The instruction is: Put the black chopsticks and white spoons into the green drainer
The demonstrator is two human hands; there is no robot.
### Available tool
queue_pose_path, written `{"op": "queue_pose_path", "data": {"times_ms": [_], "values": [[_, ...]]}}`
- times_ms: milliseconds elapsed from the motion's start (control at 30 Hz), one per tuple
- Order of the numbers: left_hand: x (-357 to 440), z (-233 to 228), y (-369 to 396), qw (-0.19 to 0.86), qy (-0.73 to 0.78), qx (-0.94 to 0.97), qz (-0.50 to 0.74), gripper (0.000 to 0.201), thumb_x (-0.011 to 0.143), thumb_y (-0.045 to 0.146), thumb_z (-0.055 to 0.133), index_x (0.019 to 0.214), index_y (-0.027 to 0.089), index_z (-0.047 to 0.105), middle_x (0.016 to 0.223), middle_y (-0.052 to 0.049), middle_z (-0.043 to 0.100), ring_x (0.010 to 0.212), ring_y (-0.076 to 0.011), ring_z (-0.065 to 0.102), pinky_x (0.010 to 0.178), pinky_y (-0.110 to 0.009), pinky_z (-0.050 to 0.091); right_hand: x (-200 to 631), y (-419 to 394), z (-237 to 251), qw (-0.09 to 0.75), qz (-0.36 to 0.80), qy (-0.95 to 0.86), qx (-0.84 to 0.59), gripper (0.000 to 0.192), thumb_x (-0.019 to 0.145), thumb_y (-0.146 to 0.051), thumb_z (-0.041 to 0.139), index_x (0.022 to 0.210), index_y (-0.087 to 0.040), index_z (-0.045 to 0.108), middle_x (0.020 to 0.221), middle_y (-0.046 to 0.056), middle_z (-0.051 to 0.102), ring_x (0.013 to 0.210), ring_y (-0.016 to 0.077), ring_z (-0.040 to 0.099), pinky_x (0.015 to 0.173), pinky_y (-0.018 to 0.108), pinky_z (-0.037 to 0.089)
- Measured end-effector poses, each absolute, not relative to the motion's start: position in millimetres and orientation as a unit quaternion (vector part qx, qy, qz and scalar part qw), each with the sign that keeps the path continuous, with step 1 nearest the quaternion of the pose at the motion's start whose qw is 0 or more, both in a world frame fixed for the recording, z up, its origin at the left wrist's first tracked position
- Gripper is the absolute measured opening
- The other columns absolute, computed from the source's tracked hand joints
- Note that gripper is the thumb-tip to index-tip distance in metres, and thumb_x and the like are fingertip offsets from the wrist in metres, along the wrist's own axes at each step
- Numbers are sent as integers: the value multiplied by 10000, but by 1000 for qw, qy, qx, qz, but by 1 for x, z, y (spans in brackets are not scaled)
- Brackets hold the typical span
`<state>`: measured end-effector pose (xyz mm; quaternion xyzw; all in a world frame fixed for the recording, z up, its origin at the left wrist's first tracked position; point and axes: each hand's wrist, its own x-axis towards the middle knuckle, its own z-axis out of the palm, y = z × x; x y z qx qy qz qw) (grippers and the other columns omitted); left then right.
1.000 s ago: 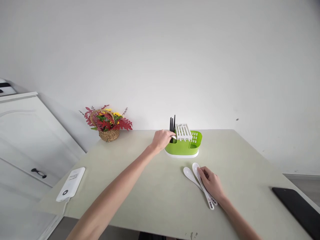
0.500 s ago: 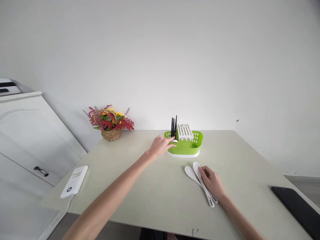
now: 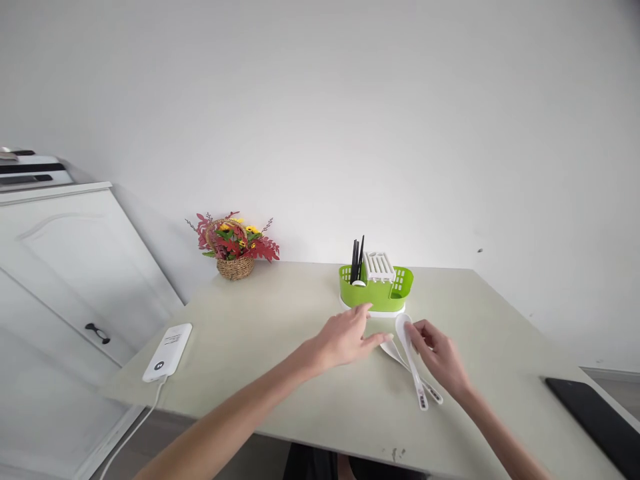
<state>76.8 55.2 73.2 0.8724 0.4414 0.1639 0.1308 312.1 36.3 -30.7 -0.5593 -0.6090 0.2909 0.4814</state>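
My right hand (image 3: 440, 353) pinches a white spoon (image 3: 413, 363) near its bowl; the handle slants down toward me. Partly under it lies a second white spoon (image 3: 393, 353), its bowl half covered by my left thumb. My left hand (image 3: 347, 337) hovers over the table with thumb and fingers apart, holding nothing. Behind the hands stands a green cutlery caddy (image 3: 377, 295) on a white base, with a white slotted rack (image 3: 380, 267) on top. Several black chopsticks (image 3: 357, 260) stand upright in its left part, and a white spoon bowl (image 3: 359, 283) shows at its front rim.
A wicker basket of artificial flowers (image 3: 235, 268) stands at the back left of the table. A white power bank (image 3: 169, 350) with a cable lies at the left edge, and a black phone (image 3: 590, 413) at the right. A white cabinet (image 3: 65, 280) is on the left.
My left hand has left the caddy's front rim and come down toward the two spoons. My right hand has lifted the upper spoon slightly. The view has shifted a little left.
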Motion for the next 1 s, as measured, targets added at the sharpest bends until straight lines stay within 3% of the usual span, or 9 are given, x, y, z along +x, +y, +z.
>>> {"op": "queue_pose_path", "data": {"times_ms": [100,233,433,500,633,800,1000], "values": [[87,86,34,148,442,871,156,460,1039,537,487,1316,186,596,986,-90,787,846,-263,757,711,-319,529,292,17,2,459,278,-675,-507,416,983,-623,515,850,-241,613,739,0,618,638,153,501,578,267,400],[87,109,22,184,438,865,162,283,1071,351,456,1058,223,707,678,-3,748,638,-196,737,623,-251,496,273,0,27,462,270,-691,-486,363,1014,-567,501,891,-249,625,762,7,654,655,154,541,557,254,416],[58,149,40,125,450,829,307,234,1062,299,489,1094,227,710,666,26,749,647,-165,763,616,-208,521,281,1,26,469,325,-683,-456,409,1012,-567,506,1267,-256,582,859,27,701,683,170,629,551,270,479],[44,165,49,82,455,796,391,213,1063,295,498,1142,232,686,782,28,783,645,-141,767,620,-194,526,298,3,11,474,325,-670,-470,470,1003,-585,501,1333,-253,544,920,48,721,684,174,648,608,303,534],[25,183,58,-40,446,744,495,189,1047,227,520,1128,263,687,1054,38,795,577,-82,734,601,-176,504,349,6,-50,495,295,-579,-578,564,937,-684,523,1287,-245,569,940,68,738,681,190,668,605,327,550],[28,165,83,-91,449,752,474,187,1061,274,535,1150,283,699,907,64,801,509,-73,693,578,-180,473,400,2,-122,498,312,-463,-663,683,818,-781,567,1198,-213,589,875,72,748,648,212,672,584,349,539],[37,119,130,-78,453,786,413,227,1067,243,500,1131,296,711,903,73,806,528,-74,688,587,-189,449,400,-6,-134,456,277,-485,-693,556,898,-669,520,1239,-234,586,930,54,758,697,201,675,696,354,518]]}}
